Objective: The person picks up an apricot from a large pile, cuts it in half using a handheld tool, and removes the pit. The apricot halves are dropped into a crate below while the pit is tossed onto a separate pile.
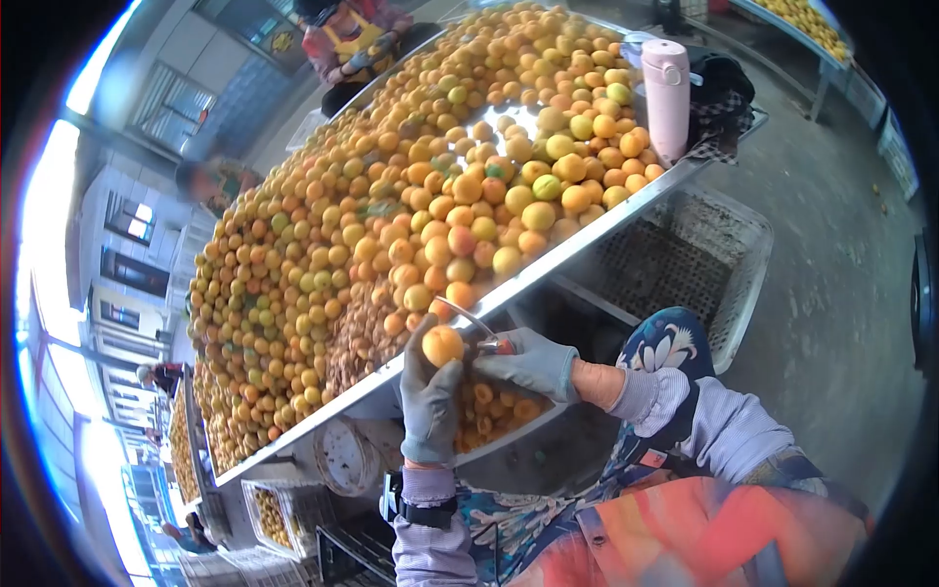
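My left hand [430,396], in a grey glove, is closed around a whole orange apricot [443,345] near the table's front edge. My right hand [523,364], also gloved, grips a small tool [497,345] with a reddish handle and a thin curved metal end, which rises just right of the fruit. Beyond both hands, a metal table [577,242] bears a large heap of apricots [323,230]. A pile of brown pits [370,338] lies near its front edge. Below my hands, a container of opened apricot pieces [489,413] is partly hidden by the gloves.
A pink bottle [666,103] stands at the table's right corner beside dark cloth. Under that corner sits a white plastic crate [748,259]. A round bucket [344,458] and a crate of fruit [274,517] are at lower left. A person [347,44] sits across the table.
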Demonstrator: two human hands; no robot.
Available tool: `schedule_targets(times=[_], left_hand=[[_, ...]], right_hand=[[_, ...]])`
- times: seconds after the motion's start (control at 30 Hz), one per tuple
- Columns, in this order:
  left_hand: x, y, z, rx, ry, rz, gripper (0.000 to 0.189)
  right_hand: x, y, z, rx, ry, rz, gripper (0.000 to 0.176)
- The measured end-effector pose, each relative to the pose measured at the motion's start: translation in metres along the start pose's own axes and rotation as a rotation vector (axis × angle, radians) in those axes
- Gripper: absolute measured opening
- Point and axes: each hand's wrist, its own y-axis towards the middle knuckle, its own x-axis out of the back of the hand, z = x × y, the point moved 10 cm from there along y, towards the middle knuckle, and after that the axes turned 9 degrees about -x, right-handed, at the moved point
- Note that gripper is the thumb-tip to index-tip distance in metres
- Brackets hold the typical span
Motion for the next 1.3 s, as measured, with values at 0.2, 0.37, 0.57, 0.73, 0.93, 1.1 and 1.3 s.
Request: schedule_targets(times=[0.2, 0.37, 0.57, 0.73, 0.93, 1.1, 1.3], left_hand=[[0.028, -0.060, 0.033, 0.171, -0.112, -0.061, 0.067], [0.018, -0.077, 0.029, 0.159, -0.279, -0.134, 0.069], [0.020, -0.090, 0.040, 0.173, -0.269, -0.136, 0.065], [0.014, -0.094, 0.030, 0.040, -0.343, -0.150, 0.058], [-0.002, -0.103, 0.039, 0.049, -0.335, -0.145, 0.057], [0.006, -0.100, 0.051, 0.100, -0.234, -0.166, 0.057], [0.000, -0.092, 0.041, -0.012, -0.283, -0.244, 0.051]], right_hand=[[-0.029, -0.017, -0.047, -0.129, -0.239, 0.060, 0.023], [-0.040, -0.032, -0.060, -0.140, -0.330, 0.056, 0.022], [-0.035, -0.033, -0.079, -0.113, -0.354, -0.059, 0.024], [-0.038, -0.046, -0.061, -0.031, -0.673, -0.172, 0.027], [-0.029, -0.039, -0.087, 0.004, -0.826, -0.264, 0.028], [-0.028, -0.040, -0.085, -0.078, -0.742, -0.229, 0.026], [-0.035, -0.043, -0.059, -0.104, -0.727, -0.270, 0.029]])
